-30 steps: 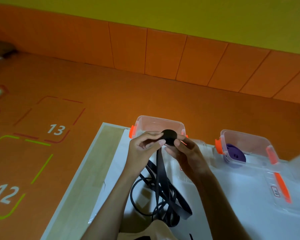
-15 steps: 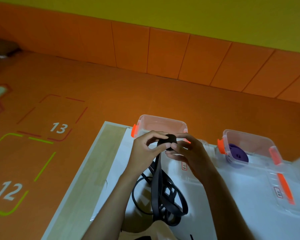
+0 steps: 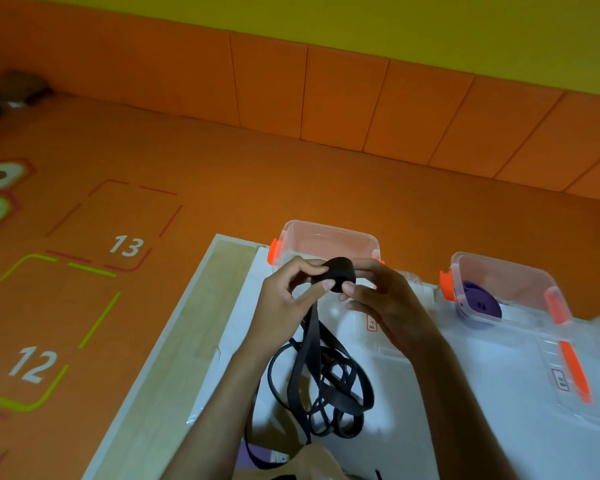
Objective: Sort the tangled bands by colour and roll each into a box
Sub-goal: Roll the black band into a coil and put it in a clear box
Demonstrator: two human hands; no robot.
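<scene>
Orange flooring surrounded the table [image 3: 174,344]; by its far edge, both hands, left [image 3: 284,299] and right [image 3: 385,299], pinched a half-wound black roll [image 3: 336,277], loose band [image 3: 323,386] remaining. A purple roll [image 3: 478,304] already sat boxed.

Black band [image 3: 323,375] half-rolled, tail tangled on table.

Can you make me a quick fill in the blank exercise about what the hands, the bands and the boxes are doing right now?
1. Both hands hold a small roll of ____ band.
2. The box on the right contains a rolled ____ band.
3. The unrolled band lies tangled on the ____ sheet.
4. The box behind the hands looks ____.

Missing words: black; purple; white; empty
</scene>
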